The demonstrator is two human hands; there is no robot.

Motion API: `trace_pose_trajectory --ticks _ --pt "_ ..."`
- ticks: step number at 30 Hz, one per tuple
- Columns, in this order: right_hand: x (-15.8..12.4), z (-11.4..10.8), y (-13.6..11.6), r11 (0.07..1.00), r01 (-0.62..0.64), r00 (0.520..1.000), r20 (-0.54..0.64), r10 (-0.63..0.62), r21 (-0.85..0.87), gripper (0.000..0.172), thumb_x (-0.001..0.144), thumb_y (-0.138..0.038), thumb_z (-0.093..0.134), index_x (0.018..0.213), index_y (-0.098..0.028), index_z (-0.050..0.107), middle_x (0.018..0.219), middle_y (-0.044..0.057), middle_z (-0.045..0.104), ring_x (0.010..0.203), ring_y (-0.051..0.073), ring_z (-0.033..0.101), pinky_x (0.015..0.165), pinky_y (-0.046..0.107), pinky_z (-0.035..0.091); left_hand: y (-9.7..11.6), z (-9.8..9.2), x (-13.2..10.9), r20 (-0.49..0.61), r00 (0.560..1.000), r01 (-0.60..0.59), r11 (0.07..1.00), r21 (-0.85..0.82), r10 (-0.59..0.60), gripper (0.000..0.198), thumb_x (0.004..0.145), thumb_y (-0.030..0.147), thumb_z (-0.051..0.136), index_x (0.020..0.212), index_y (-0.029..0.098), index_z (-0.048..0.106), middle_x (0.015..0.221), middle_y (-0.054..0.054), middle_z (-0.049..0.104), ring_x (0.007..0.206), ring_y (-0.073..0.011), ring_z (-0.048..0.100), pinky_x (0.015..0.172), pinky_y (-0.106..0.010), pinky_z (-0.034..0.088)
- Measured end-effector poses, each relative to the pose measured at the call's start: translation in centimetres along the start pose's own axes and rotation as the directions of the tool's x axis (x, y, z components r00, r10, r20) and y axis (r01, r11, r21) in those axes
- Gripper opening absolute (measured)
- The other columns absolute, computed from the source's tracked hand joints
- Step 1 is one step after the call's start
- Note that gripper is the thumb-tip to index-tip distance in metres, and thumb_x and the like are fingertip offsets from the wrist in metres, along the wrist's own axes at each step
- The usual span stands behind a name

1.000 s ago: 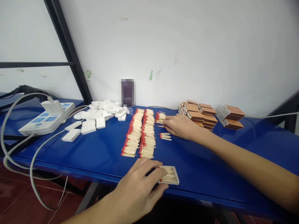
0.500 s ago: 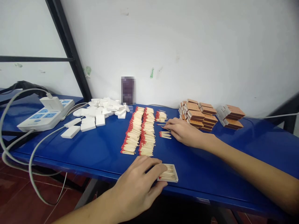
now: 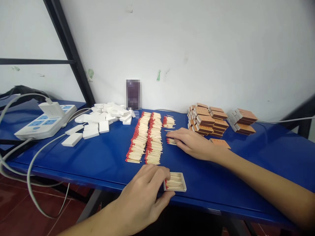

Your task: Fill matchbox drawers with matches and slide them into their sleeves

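Observation:
My left hand [image 3: 147,193] grips a white matchbox tray [image 3: 184,186] at the near edge of the table, thumb below and fingers above. Red-headed matches [image 3: 175,181] lie inside it, and its left end is hidden by my fingers. My right hand [image 3: 190,142] reaches low over the table, its fingers and thumb closed around a small bunch of matches [image 3: 170,141]. A lone match [image 3: 168,130] lies just beyond those fingertips. Farther back is a small group of matches [image 3: 168,122]. Two long rows of matches, a left row [image 3: 138,137] and a right row [image 3: 154,137], lie to the left.
White trays [image 3: 103,116] are heaped at the back left, near a power strip [image 3: 44,123] with cables. Stacked matchboxes [image 3: 206,119] and a smaller stack [image 3: 243,121] stand at the back right. One matchbox [image 3: 221,143] lies behind my right wrist. A blurred dark rectangle [image 3: 133,95] leans on the wall.
My right hand has shifted toward me and slightly left, onto the small bunch of matches. My left fingers have drawn back from over the tray, uncovering more match heads.

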State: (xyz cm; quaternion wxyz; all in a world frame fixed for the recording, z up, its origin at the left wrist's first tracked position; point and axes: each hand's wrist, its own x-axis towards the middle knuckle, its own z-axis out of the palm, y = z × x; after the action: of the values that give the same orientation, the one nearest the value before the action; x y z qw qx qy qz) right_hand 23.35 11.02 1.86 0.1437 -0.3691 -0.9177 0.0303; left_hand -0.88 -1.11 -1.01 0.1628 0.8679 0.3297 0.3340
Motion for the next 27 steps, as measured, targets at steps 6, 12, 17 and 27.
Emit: trace_pose_trajectory --ticks 6,12,17,27 --pt "-1.2 0.0 0.1 0.993 -0.028 0.999 -0.018 0.031 0.113 0.039 0.101 -0.030 0.038 0.131 -0.021 0.060 0.130 0.008 0.066 0.119 0.022 0.059 0.103 0.040 0.045 -0.1 0.0 0.0 -0.003 1.000 0.013 0.999 -0.030 -0.013 0.025 0.090 0.012 0.064 0.105 0.023 0.047 0.109 -0.005 0.063 0.102 -0.0231 0.062 0.087 -0.039 0.056" --pt "-1.0 0.1 -1.0 0.985 -0.169 0.985 -0.051 0.167 -0.036 0.045 0.096 -0.049 0.051 0.121 -0.016 0.067 0.119 0.015 0.065 0.112 0.030 0.057 0.101 0.050 0.039 -0.3 -0.2 0.0 0.000 1.000 0.007 1.000 -0.027 -0.007 0.021 0.092 0.013 0.063 0.103 0.023 0.048 0.111 -0.005 0.063 0.103 -0.0218 0.063 0.088 -0.037 0.055" --pt "-0.4 0.2 -1.2 0.983 -0.183 0.982 -0.045 0.184 0.024 0.032 0.099 -0.039 0.050 0.100 -0.020 0.076 0.092 0.008 0.065 0.087 0.022 0.060 0.086 0.041 0.042 -0.1 -0.3 0.1 -0.003 1.000 0.024 0.999 -0.029 -0.024 0.026 0.091 0.012 0.064 0.106 0.024 0.047 0.112 -0.003 0.063 0.106 -0.0210 0.063 0.089 -0.035 0.054" --pt "-0.6 0.3 -0.5 0.987 -0.108 0.991 -0.060 0.116 0.117 0.026 0.099 -0.031 0.051 0.094 -0.016 0.072 0.093 0.008 0.067 0.087 0.021 0.061 0.081 0.033 0.046 -0.2 -0.2 0.0 -0.034 0.999 0.030 0.999 -0.024 -0.031 0.032 0.091 0.014 0.065 0.116 0.024 0.048 0.113 -0.004 0.063 0.106 -0.0207 0.063 0.090 -0.034 0.053"
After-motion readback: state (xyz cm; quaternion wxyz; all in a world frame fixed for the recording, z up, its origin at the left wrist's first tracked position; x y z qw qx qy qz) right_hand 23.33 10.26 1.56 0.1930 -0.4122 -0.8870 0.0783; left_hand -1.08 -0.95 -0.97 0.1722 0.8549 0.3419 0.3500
